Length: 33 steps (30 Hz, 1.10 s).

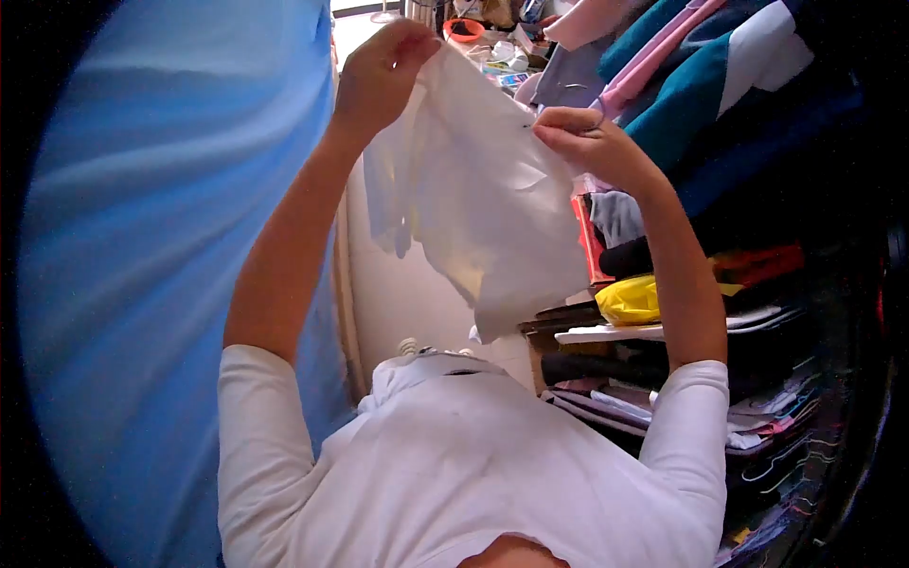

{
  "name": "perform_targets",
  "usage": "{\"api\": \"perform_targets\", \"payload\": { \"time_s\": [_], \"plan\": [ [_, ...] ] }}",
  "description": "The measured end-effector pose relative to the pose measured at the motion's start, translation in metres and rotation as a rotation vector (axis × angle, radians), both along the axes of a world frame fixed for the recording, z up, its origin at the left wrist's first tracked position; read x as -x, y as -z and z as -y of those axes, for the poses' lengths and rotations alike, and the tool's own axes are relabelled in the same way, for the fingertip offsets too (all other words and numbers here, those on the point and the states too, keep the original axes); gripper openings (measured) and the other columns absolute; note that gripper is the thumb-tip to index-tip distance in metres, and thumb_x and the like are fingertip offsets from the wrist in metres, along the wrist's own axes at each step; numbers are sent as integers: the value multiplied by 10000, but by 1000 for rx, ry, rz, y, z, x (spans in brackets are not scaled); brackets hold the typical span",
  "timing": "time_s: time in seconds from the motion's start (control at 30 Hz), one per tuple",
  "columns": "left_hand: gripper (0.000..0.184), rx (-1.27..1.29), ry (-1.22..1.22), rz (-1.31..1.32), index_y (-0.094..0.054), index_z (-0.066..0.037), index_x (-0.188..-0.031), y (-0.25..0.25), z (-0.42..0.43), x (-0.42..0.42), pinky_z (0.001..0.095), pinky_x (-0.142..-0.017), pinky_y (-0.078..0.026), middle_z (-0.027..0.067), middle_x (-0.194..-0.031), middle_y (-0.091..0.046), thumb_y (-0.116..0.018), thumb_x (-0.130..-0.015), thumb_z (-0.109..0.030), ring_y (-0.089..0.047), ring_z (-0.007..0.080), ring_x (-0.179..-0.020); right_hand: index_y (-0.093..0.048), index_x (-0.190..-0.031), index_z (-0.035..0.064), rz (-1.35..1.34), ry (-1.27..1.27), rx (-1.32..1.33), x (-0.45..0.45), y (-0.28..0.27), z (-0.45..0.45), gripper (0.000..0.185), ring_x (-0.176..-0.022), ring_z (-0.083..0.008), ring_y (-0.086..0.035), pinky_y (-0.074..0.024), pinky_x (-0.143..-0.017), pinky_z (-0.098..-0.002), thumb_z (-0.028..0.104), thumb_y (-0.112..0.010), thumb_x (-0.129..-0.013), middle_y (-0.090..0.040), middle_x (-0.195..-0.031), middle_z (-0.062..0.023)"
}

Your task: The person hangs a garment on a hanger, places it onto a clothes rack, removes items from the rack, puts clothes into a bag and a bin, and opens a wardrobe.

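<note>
No readable lettering in view.
Nothing legible shows on the pale sheet (502, 199) at upper centre, the red box edge (591, 244) right of centre or the yellow bag (629, 301) below it; any print on the small colourful packet (516, 80) near the top is too small to read.

hands (383, 76) (606, 151): 2 | white sheet (502, 199): 1 | yellow bundle (629, 301): 1 | orange bowl (464, 29): 1
</note>
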<state>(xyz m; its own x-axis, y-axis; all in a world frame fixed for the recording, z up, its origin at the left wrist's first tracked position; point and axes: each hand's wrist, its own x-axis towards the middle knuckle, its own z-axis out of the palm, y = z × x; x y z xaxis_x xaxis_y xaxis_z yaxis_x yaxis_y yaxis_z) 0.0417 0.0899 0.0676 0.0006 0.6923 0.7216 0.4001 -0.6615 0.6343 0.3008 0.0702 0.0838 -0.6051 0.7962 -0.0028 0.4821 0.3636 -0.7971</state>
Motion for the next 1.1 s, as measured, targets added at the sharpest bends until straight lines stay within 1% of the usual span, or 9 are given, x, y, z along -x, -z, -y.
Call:
{"api": "perform_targets", "payload": {
  "time_s": [0.07, 0.13, 0.43, 0.53, 0.63, 0.73, 0.83, 0.97, 1.1],
  "plan": [
    [147, 112, -85, -134, -589, -54, -914, 9, -1, 7, 249, -800, -437, 32, -897, -615, -553, -840, -175, -564, 130, -865, -621, -932, 63, -9, 0, -12, 0, -6, 1, 223, -770, -131, -546, -468, -707, -209, 251, -529, -854, -584, -827, -55],
    [190, 120, 75, -28, -568, -60, -913, 23, 1, 11, 248, -669, -448, 26, -764, -615, -579, -818, -224, -585, 117, -736, -622, -924, 63, -8, -1, -20, 2, -12, 3, 223, -769, -131, -550, -470, -702, -208, 253, -530, -852, -586, -823, -55],
    [389, 324, 71, 78, -504, -74, -1118, 102, 7, 43, 260, -817, -427, 59, -976, -582, -595, -812, -297, -506, 144, -970, -622, -875, 55, 104, 79, -200, -6, -25, 1, 260, -729, -137, -572, -482, -644, -222, 291, -514, -857, -601, -764, -71],
    [383, 652, 291, 194, -535, -59, -1092, 122, 19, 46, 239, -784, -421, 49, -964, -589, -603, -806, -306, -518, 120, -914, -625, -897, 54, 89, 150, -246, -10, -27, 6, 275, -743, -140, -579, -480, -668, -232, 297, -498, -865, -610, -786, -78],
    [285, 749, 252, 103, -590, -28, -994, 134, 25, 45, 244, -758, -423, 30, -921, -601, -623, -798, -233, -527, 116, -832, -627, -913, 61, 64, 227, -264, -16, -33, 11, 290, -753, -150, -580, -480, -691, -243, 316, -497, -863, -614, -808, -81],
    [262, 758, 155, 237, -628, -15, -917, 127, 30, 46, 215, -727, -414, 2, -825, -612, -618, -801, -250, -528, 81, -773, -611, -865, 8, 27, 248, -290, -25, -38, 17, 275, -676, -124, -543, -446, -622, -221, 250, -481, -877, -608, -768, -80],
    [207, 572, 139, 509, -632, -13, -912, 134, 16, 68, 196, -706, -407, -6, -800, -610, -619, -799, -187, -521, 74, -759, -613, -862, 80, 174, 261, -294, -35, -37, 25, 285, -733, -139, -570, -483, -669, -249, 335, -487, -864, -604, -793, -66],
    [168, 548, 44, 308, -634, -24, -912, 125, 17, 73, 189, -691, -403, -11, -801, -598, -618, -797, -145, -509, 65, -743, -586, -803, 91, 75, 278, -160, -40, -31, 32, 269, -685, -124, -551, -477, -622, -237, 335, -490, -863, -576, -735, -52],
    [176, 487, 5, 425, -630, -26, -921, 130, 16, 72, 188, -688, -400, -13, -800, -590, -609, -805, -158, -504, 65, -737, -587, -807, 93, -7, 369, -261, -43, -25, 31, 277, -665, -112, -542, -471, -621, -233, 354, -506, -853, -571, -724, -44]
  ]
}}
